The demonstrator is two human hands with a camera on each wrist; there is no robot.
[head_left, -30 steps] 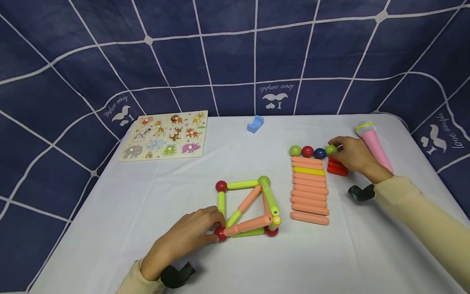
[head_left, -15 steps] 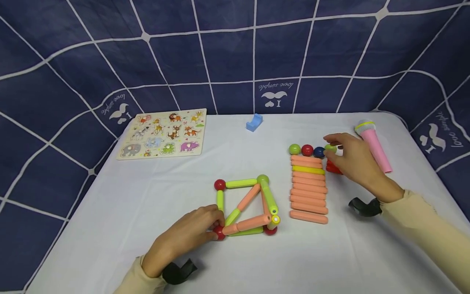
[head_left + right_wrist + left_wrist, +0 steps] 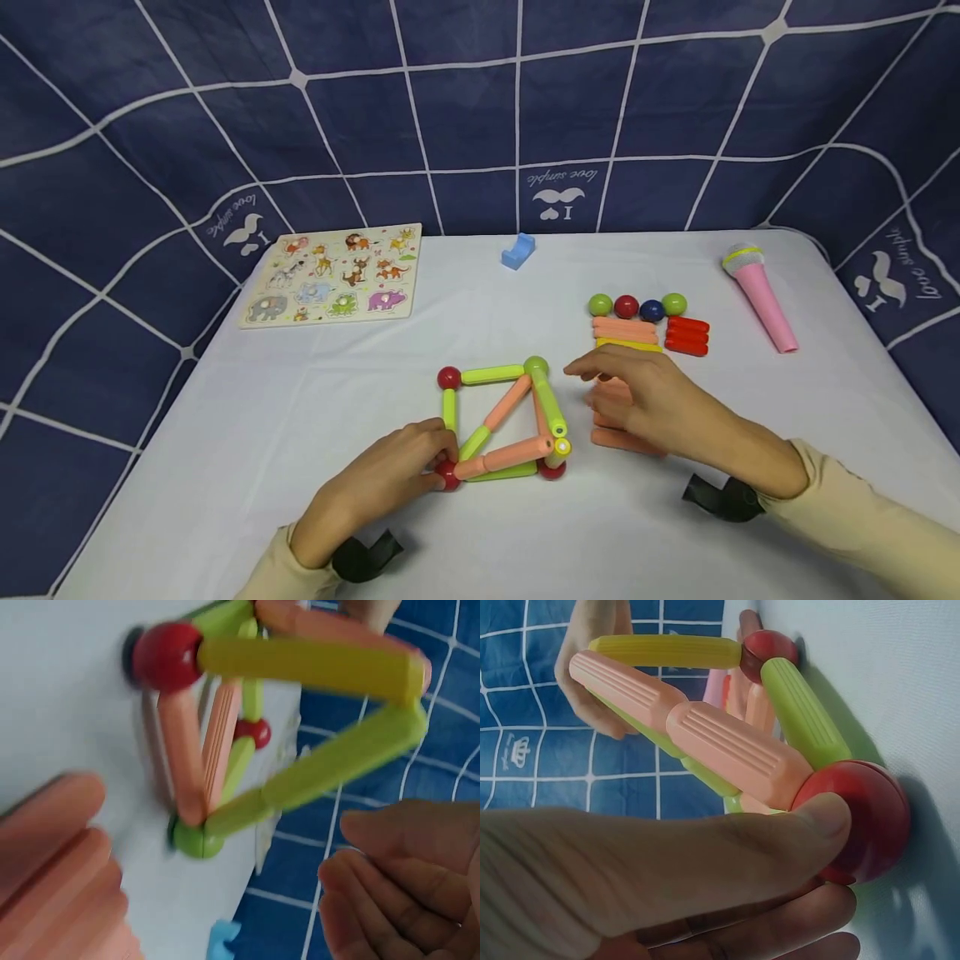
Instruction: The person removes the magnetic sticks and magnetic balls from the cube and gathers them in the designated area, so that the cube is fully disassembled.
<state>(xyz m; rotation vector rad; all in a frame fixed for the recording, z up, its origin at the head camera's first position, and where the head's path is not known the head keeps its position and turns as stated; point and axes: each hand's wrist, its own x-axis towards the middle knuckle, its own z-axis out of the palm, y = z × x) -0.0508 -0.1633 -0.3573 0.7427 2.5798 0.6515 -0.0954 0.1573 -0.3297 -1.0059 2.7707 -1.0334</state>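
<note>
My left hand point(image 3: 382, 479) holds a red ball point(image 3: 870, 825) at the near left corner of a frame built of magnetic rods and balls; in the left wrist view the thumb lies on the ball. Peach rods point(image 3: 735, 746), green rods point(image 3: 493, 375) and a yellow rod point(image 3: 307, 667) make up the frame. Several rods lean up and meet above the table, their raised ends close together. A green ball point(image 3: 536, 367) marks the far right corner. My right hand point(image 3: 660, 408) holds nothing, fingers loosely bent, above a column of loose peach rods point(image 3: 626, 442), partly hiding it.
Beyond the column sit loose balls: green point(image 3: 600, 305), red point(image 3: 626, 307), blue point(image 3: 652, 311) and another green point(image 3: 674, 304). Red rods point(image 3: 687, 336) lie beside them. A pink toy microphone point(image 3: 765, 304), a blue block point(image 3: 518, 251) and an animal puzzle board point(image 3: 333, 279) are farther back.
My right hand has left the green ball at the row's right end and come nearer and leftward, toward the frame. That ball stays in the row. My left hand keeps its place.
</note>
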